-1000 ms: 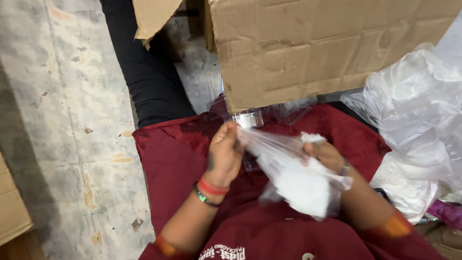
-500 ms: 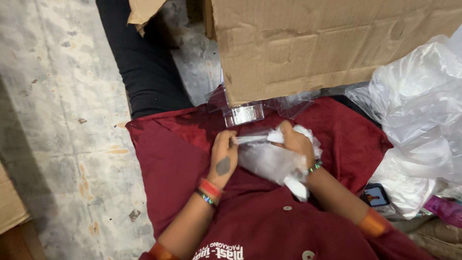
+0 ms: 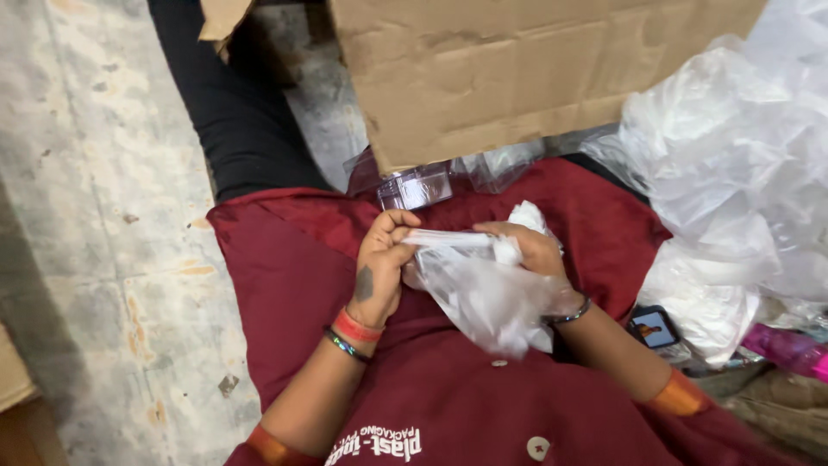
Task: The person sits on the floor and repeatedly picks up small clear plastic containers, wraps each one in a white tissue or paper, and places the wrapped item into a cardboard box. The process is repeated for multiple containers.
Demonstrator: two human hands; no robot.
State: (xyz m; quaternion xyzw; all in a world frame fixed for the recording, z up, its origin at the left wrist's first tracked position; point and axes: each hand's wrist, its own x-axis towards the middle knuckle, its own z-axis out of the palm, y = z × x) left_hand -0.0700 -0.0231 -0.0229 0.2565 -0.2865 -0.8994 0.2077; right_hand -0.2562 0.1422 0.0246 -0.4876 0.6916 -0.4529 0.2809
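Item: clear plastic bag, thin film with white contents inside, held over our lap between both hands. The bag's top edge is gathered into a narrow strip running from the left hand to the right hand; its body hangs below and toward the right wrist. Left hand: fingers curled, thumb and fingertips pinching the left end of the strip. Right hand: closed around the right end, with a bit of white material showing above its knuckles. Handling, as we judge it: light, soft, limp and slippery, apt to stretch or tear if pulled hard; best taken at the bunched top edge, where the film is doubled, and not by the loose body. Beneath the hands: our dark red garment. Just beyond the hands: a small clear plastic box, lying at the foot of a large cardboard carton. Right of the right hand: a heap of crumpled clear plastic sheeting, and near the right forearm a small dark phone. Left of the left hand: worn stone floor.
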